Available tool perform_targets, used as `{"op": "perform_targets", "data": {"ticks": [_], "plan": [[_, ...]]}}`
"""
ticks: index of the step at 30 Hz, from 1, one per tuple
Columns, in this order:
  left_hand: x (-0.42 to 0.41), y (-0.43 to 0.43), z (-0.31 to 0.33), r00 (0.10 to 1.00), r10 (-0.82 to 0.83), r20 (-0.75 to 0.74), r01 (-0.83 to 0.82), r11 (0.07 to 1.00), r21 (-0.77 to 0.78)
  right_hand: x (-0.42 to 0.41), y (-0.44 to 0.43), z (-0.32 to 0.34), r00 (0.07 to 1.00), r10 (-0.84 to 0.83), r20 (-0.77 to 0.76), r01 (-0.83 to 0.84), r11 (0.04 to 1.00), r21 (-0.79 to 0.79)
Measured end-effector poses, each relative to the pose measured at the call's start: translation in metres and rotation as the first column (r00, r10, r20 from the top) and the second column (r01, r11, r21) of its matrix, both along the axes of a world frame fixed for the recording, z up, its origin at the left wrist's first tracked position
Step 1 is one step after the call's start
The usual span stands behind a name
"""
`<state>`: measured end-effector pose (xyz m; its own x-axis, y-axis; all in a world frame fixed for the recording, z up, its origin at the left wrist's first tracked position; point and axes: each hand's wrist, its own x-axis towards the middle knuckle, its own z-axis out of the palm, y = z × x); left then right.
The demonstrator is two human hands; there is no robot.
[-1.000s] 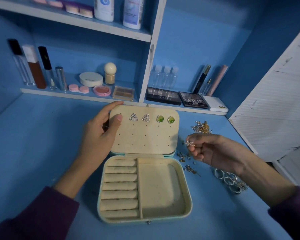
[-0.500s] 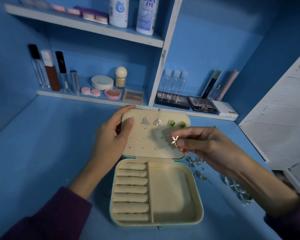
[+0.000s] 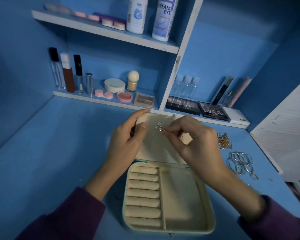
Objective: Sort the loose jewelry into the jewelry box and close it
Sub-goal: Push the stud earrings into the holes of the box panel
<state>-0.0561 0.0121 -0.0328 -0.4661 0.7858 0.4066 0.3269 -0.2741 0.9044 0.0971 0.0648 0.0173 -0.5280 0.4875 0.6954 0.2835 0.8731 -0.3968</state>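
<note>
A cream jewelry box (image 3: 182, 196) lies open on the blue desk, ring rolls on its left and one plain compartment on its right. Its upright lid (image 3: 154, 149) is a perforated earring panel. My left hand (image 3: 126, 142) grips the lid's left edge, thumb on the panel. My right hand (image 3: 196, 146) is in front of the panel and pinches a small earring at its fingertips, hardly visible, just right of a silver triangular stud (image 3: 159, 126) pinned in the top row. The other studs are hidden behind my right hand.
Gold chains (image 3: 223, 140) and silver bangles (image 3: 241, 163) lie on the desk right of the box. Shelves behind hold bottles (image 3: 160, 18), compacts (image 3: 114, 85) and dark palettes (image 3: 212, 110). A white slatted door (image 3: 288, 129) stands at the right edge.
My right hand has carried the small earring from the desk at the right up and left to the lid's top row. The left hand has stayed on the lid's edge.
</note>
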Motion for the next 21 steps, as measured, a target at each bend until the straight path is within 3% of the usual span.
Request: {"op": "perform_targets", "data": {"ticks": [4, 9, 21], "plan": [[-0.003, -0.002, 0.003, 0.991, -0.073, 0.112, 0.074, 0.997, -0.002, -0.019, 0.009, -0.009, 1.000, 0.027, 0.003, -0.027, 0.970, 0.240], [-0.004, 0.000, 0.001, 0.960, -0.155, 0.235, 0.153, 0.988, 0.027, -0.033, 0.015, -0.016, 0.995, 0.103, 0.007, -0.098, 0.919, 0.381], [-0.004, -0.001, 0.002, 0.970, -0.125, 0.209, 0.126, 0.992, 0.007, -0.033, 0.022, -0.024, 0.983, 0.133, 0.130, -0.178, 0.880, 0.440]]}}
